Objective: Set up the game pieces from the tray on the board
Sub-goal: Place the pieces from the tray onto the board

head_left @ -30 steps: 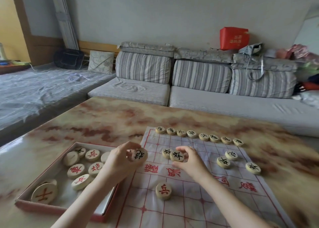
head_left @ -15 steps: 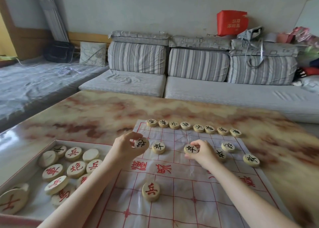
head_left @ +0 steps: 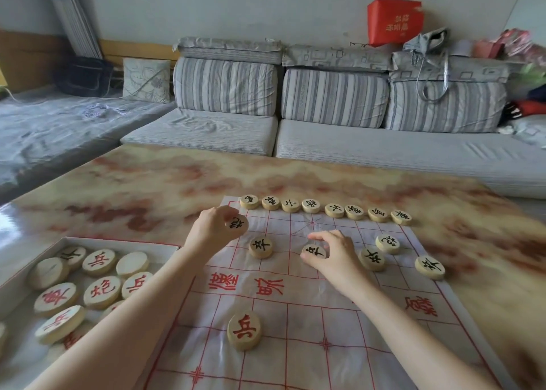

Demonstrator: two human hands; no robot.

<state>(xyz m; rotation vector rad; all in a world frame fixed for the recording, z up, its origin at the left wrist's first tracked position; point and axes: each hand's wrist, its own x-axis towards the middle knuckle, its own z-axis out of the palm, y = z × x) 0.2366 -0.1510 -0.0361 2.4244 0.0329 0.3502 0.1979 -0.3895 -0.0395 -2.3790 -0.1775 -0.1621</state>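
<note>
A thin white board sheet (head_left: 295,357) with red grid lines lies on the table. My left hand (head_left: 214,230) grips a round wooden piece with a black character (head_left: 237,223) above the board's far left corner. My right hand (head_left: 334,253) pinches another black-character piece (head_left: 313,251) at the board's middle. One black piece (head_left: 261,246) lies loose between the hands. A row of several black pieces (head_left: 325,208) lines the far edge. A red-character piece (head_left: 244,330) sits on the near half. The tray (head_left: 17,274) at the left holds several pieces.
Three more black pieces (head_left: 387,243) lie right of my right hand. The marbled table (head_left: 147,183) extends beyond the board. A grey striped sofa (head_left: 325,118) runs behind the table, with a red box (head_left: 394,20) on its back.
My left hand carried its piece up toward the board's far left corner. My right hand moved its piece rightward from beside the loose black piece to the board's middle.
</note>
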